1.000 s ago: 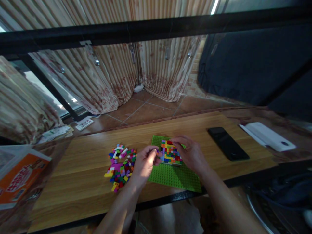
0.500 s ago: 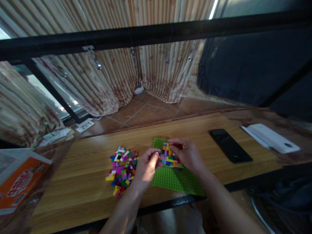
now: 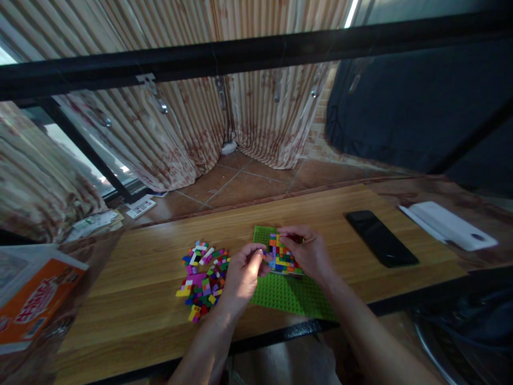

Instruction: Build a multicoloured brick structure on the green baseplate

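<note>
A patch of multicoloured building bricks point(image 3: 279, 260) stands on the green studded baseplate point(image 3: 286, 297), at its far part. At the left edge of that patch, my left hand point(image 3: 244, 270) is closed, with a small building brick point(image 3: 264, 256) showing at its thumb and fingertips. My right hand point(image 3: 310, 250) reaches over the patch from the right. Its thumb and fingers are pinched together at the far edge of the bricks; whatever is between them is hidden. Part of the patch lies out of sight under the right hand.
Left of the baseplate, a loose pile of bricks point(image 3: 204, 286) spreads on the wooden table point(image 3: 132, 289). A black phone point(image 3: 380, 238) lies to the right, with a white object point(image 3: 449, 224) beyond it. An orange and white box point(image 3: 36, 299) stands off the table's left end.
The right hand's fingers have drawn slightly closer together over the far edge of the bricks. The left hand keeps its pinch, and the whole view has shifted a little.
</note>
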A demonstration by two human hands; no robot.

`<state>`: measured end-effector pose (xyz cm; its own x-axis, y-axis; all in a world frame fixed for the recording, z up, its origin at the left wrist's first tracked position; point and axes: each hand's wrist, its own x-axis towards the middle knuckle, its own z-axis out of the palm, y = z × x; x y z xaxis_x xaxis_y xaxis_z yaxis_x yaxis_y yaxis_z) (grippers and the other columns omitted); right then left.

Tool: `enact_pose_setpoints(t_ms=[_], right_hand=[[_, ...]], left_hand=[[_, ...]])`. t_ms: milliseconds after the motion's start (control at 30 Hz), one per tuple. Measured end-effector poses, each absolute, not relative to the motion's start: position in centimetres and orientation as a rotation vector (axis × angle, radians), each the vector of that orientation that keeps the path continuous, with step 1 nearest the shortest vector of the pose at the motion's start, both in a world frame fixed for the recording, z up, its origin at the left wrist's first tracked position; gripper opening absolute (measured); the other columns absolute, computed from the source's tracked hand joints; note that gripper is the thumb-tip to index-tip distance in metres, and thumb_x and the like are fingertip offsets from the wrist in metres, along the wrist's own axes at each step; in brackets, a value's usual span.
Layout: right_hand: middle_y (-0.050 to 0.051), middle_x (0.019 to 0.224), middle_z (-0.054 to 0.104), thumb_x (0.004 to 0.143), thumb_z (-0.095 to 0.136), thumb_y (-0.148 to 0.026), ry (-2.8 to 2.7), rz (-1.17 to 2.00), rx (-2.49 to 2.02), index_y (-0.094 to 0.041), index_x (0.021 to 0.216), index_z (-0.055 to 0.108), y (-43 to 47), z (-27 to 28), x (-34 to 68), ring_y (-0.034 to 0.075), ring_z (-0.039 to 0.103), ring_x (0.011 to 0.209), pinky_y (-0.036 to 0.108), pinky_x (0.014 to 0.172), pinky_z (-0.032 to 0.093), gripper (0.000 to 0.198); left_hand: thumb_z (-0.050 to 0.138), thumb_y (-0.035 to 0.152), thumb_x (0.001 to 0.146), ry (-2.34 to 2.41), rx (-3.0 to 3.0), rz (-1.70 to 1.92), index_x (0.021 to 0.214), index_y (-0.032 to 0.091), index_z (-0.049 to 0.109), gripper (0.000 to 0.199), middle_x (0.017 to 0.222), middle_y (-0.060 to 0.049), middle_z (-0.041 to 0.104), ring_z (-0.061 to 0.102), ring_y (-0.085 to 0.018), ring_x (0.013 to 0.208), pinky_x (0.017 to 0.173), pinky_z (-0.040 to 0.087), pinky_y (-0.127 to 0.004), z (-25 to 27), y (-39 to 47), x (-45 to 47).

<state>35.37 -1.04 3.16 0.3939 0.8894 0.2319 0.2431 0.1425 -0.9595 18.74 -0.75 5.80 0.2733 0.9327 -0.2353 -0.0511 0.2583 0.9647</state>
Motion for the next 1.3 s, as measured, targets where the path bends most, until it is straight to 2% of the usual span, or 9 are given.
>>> enact_pose_setpoints(t_ms=[267, 533, 800, 1067, 1300], right_hand=[[0.001, 0.073, 0.072, 0.067, 0.069, -0.029, -1.128, 0.7, -1.306, -0.023, 0.073, 0.074, -0.9, 3.3, 35.6, 0.017, 0.065, 0.069, 0.03, 0.068, 0.052, 0.01], [0.002, 0.074, 0.069, 0.072, 0.062, -0.023, -1.302, 0.466, -1.456, -0.023, 0.072, 0.073, -1.4, 3.6, 35.6, 0.018, 0.062, 0.074, 0.031, 0.069, 0.048, 0.012], [0.003, 0.079, 0.073, 0.067, 0.069, -0.031, -1.132, 0.726, -1.341, -0.021, 0.079, 0.073, -1.0, 3.0, 35.6, 0.016, 0.066, 0.071, 0.03, 0.069, 0.055, 0.016], [0.002, 0.079, 0.074, 0.061, 0.076, -0.033, -1.022, 0.893, -1.33, -0.02, 0.085, 0.074, -1.5, 3.9, 36.5, 0.016, 0.066, 0.069, 0.029, 0.066, 0.054, 0.027], [0.003, 0.078, 0.074, 0.061, 0.075, -0.039, -0.908, 0.882, -1.38, -0.019, 0.077, 0.073, -1.4, 3.7, 37.0, 0.016, 0.065, 0.069, 0.029, 0.066, 0.053, 0.026]], left_hand=[[0.065, 0.034, 0.075, 1.066, 1.081, 0.868, 0.092, 0.013, 0.064, 0.026, 0.07, -0.003, 0.069, 0.059, -0.011, 0.053, 0.051, 0.045, -0.021, 5.8, -0.8, 18.8], [0.063, 0.033, 0.077, 1.057, 1.102, 0.872, 0.093, 0.014, 0.064, 0.025, 0.072, -0.004, 0.069, 0.059, -0.01, 0.053, 0.051, 0.045, -0.021, 5.7, -0.9, 18.7], [0.063, 0.033, 0.077, 1.065, 1.116, 0.866, 0.093, 0.014, 0.065, 0.025, 0.071, -0.003, 0.069, 0.059, -0.011, 0.054, 0.051, 0.044, -0.021, 5.9, -1.0, 18.8], [0.065, 0.033, 0.077, 1.057, 1.091, 0.861, 0.093, 0.014, 0.064, 0.025, 0.072, -0.003, 0.069, 0.059, -0.01, 0.053, 0.052, 0.044, -0.021, 6.1, -1.1, 18.8], [0.063, 0.032, 0.078, 1.055, 1.1, 0.855, 0.094, 0.014, 0.064, 0.024, 0.074, -0.004, 0.07, 0.059, -0.01, 0.053, 0.052, 0.044, -0.021, 6.0, -1.1, 18.8]])
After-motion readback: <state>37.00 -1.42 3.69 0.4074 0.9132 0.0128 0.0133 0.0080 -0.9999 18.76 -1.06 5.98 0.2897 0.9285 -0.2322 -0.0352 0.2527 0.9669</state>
